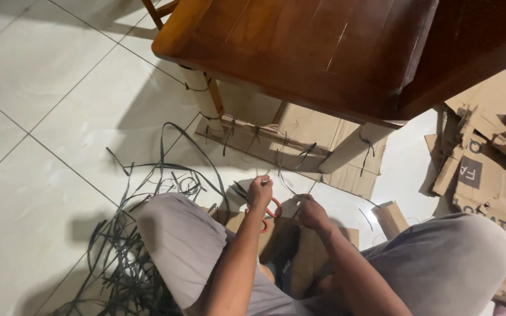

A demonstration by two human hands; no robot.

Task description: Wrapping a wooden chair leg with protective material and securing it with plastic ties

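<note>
Here, left hand [260, 192]: fingers clamped on red-handled scissors [272, 209].
Right hand [310, 212]: fingers pinched together on a thin dark strip [314, 186].
Beneath: flat cardboard [317, 246].
Beyond fingers: wooden chair [300, 47].
Left: strip tangle [130, 234], tiled floor [36, 105].

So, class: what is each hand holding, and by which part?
The left hand holds red-handled scissors by the handle loops. The right hand pinches something thin, probably a dark strip; too small to tell where.

Dim indoor light, soft glare on pale floor tiles [36, 76], deep shadow under the wooden table [300, 47], slightly soft focus throughout
</note>
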